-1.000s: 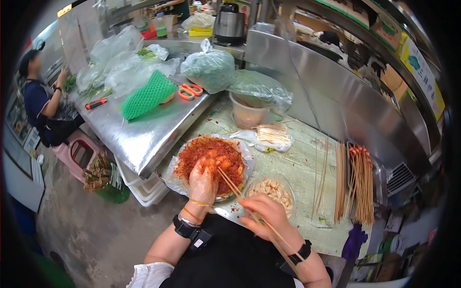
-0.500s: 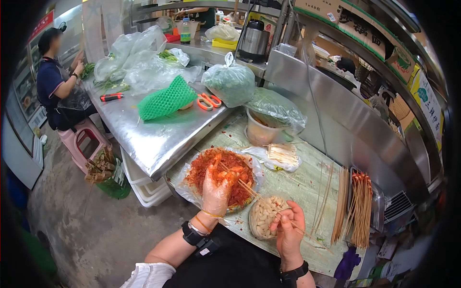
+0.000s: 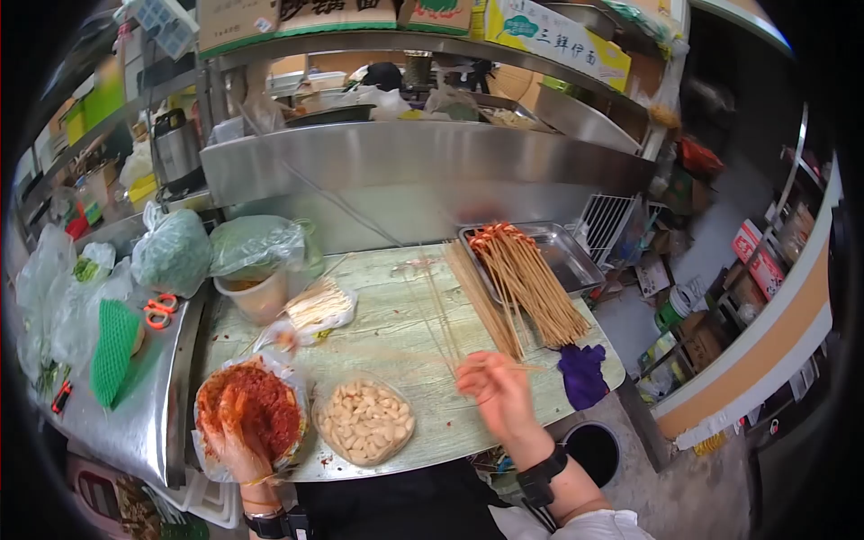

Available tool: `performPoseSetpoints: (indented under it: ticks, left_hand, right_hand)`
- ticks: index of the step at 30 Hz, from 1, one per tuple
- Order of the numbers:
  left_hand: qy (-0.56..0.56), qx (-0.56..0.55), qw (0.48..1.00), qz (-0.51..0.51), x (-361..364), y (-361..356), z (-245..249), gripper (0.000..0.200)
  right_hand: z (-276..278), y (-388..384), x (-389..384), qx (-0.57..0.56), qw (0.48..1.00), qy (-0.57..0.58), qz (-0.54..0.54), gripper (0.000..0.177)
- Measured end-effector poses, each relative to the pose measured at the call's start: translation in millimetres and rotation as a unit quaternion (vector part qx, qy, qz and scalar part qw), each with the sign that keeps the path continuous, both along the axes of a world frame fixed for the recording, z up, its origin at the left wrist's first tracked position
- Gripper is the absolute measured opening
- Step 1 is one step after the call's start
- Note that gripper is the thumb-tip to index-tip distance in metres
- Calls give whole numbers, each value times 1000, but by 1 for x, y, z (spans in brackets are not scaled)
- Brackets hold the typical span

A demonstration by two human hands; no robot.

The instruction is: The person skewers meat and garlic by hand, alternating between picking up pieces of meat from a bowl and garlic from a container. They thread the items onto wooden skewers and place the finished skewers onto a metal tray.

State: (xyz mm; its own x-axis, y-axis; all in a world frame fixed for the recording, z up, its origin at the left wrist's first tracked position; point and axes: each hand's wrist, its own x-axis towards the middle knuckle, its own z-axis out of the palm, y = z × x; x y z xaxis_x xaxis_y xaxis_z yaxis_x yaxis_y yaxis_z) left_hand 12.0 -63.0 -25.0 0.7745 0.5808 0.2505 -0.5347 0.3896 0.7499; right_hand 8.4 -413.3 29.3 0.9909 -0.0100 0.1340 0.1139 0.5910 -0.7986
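Rightward since half a second ago: our view has swung along the desk (image 3: 387, 315) to the tray (image 3: 576, 256) and loose skewers (image 3: 477, 306). We judge one stick should be pinched singly, clear of the pile. Right hand (image 3: 495, 391), forearm extended, is blurred beside them, so we cannot tell its grip. Left hand (image 3: 232, 445) sits buried in the red mix (image 3: 256, 405), grip hidden.

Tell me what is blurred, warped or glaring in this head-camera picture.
Head view: the right hand is smeared by motion blur, its outline indistinct; the left hand, coated red, blends into the red bowl. Fisheye bends the steel wall into an arc, and black corners frame the picture. Soft glare lies on that wall; the skewers are evenly lit.
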Motion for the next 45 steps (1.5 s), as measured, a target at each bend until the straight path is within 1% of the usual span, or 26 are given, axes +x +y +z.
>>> performPoseSetpoints:
  ticks: [1, 3, 8, 14, 19, 21, 22, 23, 24, 25, 26, 27, 28, 29, 31, 33, 34, 35, 36, 37, 38, 39, 40, 41, 43, 45]
  left_hand:
    - [-1, 10, 1000, -8, 0, 2, -2, 50]
    - [-3, 15, 1000, -12, -1, 5, -10, 49]
    - [18, 77, 997, -5, -6, -1, -5, 44]
    - [48, 133, 989, 35, -7, -3, -6, 42]
    - [51, 132, 989, 37, -8, -4, -6, 42]
    - [53, 135, 989, 41, -7, -6, -2, 41]
    - [65, 149, 986, 42, -8, -6, 1, 39]
    - [73, 161, 983, 44, -8, -8, 3, 37]
    - [78, 160, 983, 40, -7, -10, 5, 37]
    - [70, 153, 985, 40, -7, -12, 7, 36]
    - [61, 147, 987, 39, -8, -12, 7, 34]
    - [62, 146, 987, 38, -8, -11, 6, 34]
    - [61, 134, 989, 29, -7, -10, 5, 36]
    - [61, 121, 991, 20, -7, -10, 3, 38]
    - [69, 123, 989, 35, -5, -13, -3, 41]
    - [117, 164, 976, 79, -11, -16, 13, 45]
    - [138, 195, 963, 124, -7, -2, -12, 48]
    - [230, 411, 844, 256, -10, 9, -35, 51]
    - [222, 365, 873, 235, -9, 6, -30, 48]
    - [151, 227, 954, 127, -14, -8, 17, 41]
    - [137, 230, 954, 133, -11, -2, 3, 39]
    - [125, 235, 955, 133, -3, 6, -22, 36]
    - [122, 241, 954, 130, 1, 6, -33, 33]
    - [122, 247, 954, 116, 1, 5, -39, 30]
    - [145, 291, 938, 124, -2, 5, -29, 32]
    - [82, 199, 975, 62, -13, -1, -1, 37]
  right_hand:
    - [-2, -17, 2, 18, 996, -25, -79, 31]
    - [1, -52, 15, 63, 986, -30, -153, 34]
    - [2, -126, 79, 53, 951, -21, -305, 40]
    - [-26, -165, 164, 125, 928, 48, -348, 44]
    - [-41, -158, 161, 192, 912, 94, -351, 38]
    - [-47, -163, 146, 209, 949, 132, -195, 37]
    - [-54, -170, 139, 116, 979, 117, -123, 52]
    - [-45, -166, 128, 115, 977, 123, -127, 52]
    - [-23, -154, 112, -36, 983, 100, -153, 52]
    - [-4, -144, 104, -186, 965, 72, -172, 52]
    - [3, -140, 102, -306, 928, 71, -201, 61]
    - [-2, -137, 103, -306, 928, 72, -201, 61]
    - [-10, -135, 104, -576, 771, 11, -271, 68]
    - [-15, -129, 104, -785, 533, -51, -313, 75]
    - [-19, -121, 97, -803, 535, -23, -262, 84]
    - [-32, -122, 102, -869, 414, 3, -273, 91]
    - [-19, -120, 93, -894, 381, 31, -234, 88]
    - [-28, -132, 99, -886, 390, 17, -250, 81]
    - [-34, -146, 99, -893, 368, 29, -257, 77]
    - [-34, -158, 108, -917, 315, 91, -228, 91]
    - [-16, -156, 98, -907, 336, 150, -206, 106]
    - [-33, -190, 111, -901, 348, 184, -182, 116]
    - [-38, -197, 111, -905, 312, 195, -214, 100]
    - [-37, -202, 106, -908, 307, 194, -209, 99]
    - [-28, -204, 110, -907, 326, 189, -186, 97]
    - [-27, -208, 112, -906, 343, 184, -168, 95]
